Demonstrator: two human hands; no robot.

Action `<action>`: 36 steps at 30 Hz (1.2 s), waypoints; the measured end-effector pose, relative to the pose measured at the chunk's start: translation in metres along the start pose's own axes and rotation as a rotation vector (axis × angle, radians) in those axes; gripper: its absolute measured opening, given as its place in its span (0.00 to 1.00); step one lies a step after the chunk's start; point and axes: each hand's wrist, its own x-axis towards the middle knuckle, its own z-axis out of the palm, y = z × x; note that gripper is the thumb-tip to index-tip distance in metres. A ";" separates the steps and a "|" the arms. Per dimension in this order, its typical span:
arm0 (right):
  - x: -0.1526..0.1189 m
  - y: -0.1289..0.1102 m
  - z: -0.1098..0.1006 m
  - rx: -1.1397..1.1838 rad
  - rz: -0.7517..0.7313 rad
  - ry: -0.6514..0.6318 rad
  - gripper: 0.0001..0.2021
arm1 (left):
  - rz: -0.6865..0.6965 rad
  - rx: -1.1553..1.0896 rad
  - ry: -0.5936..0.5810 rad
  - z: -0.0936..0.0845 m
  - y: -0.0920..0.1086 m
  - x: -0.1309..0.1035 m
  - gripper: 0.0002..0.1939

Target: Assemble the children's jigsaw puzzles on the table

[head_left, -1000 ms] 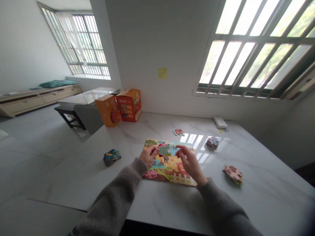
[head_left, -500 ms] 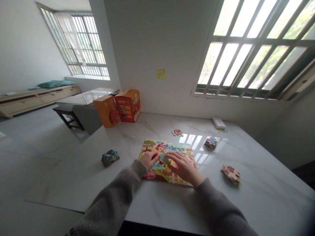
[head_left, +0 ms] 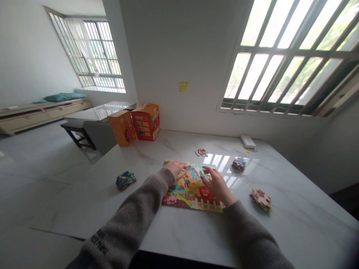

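Jigsaw puzzle (head_left: 193, 194) lies flat on the marbled table (head_left: 174, 235), both hands over its far half; the step in hand looks to be fitting or settling pieces there; the left hand (head_left: 176, 170) rests palm down on its far left part, fingers close together and bent, though whether they pinch anything I cannot tell; the right hand (head_left: 216, 182) is over its far right part, thumb and forefinger curved and apart at the tips, and whether a piece sits between them is too blurred to tell; the next move seems to call for lining up tabs at that far side and pressing level, without lifting the neighbours.

Much of the puzzle appears joined; its bright farm-like picture shows a white fence (head_left: 209, 204) along the near edge, a round red animal (head_left: 206, 192) above that and a pink shape (head_left: 169, 199) at the near left corner; a pale patch shows between the hands, perhaps a gap or glare; left of the puzzle stands a dark blue pile (head_left: 126, 181), right of it a pink pile (head_left: 260, 199).
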 end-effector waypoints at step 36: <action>0.002 0.002 -0.005 0.077 0.005 0.066 0.19 | -0.058 -0.293 -0.324 -0.003 -0.004 0.019 0.12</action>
